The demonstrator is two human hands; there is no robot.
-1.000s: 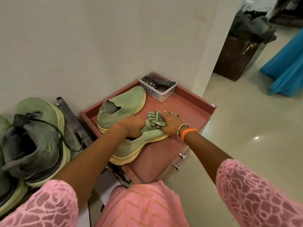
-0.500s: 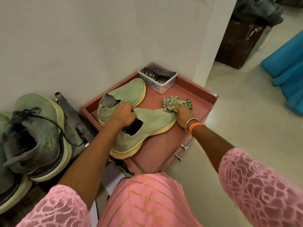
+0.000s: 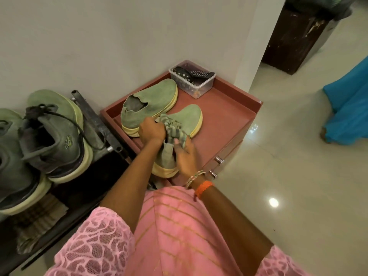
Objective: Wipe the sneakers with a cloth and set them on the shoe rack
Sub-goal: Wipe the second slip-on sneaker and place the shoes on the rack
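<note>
I see near green sneaker [image 3: 187,120] on red tray top [image 3: 225,116], left hand [image 3: 151,132] curled gripping its collar, right hand [image 3: 186,154] clutching striped cloth [image 3: 175,130] against it, second sneaker [image 3: 151,98] just behind, touching.

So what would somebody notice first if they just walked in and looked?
Probably the two hands bunched together over a green sneaker on the reddish cabinet top, the left hand and right hand both on a striped cloth. Its twin sneaker lies just behind, and bigger laced sneakers sit on the dark rack at the left.
</note>
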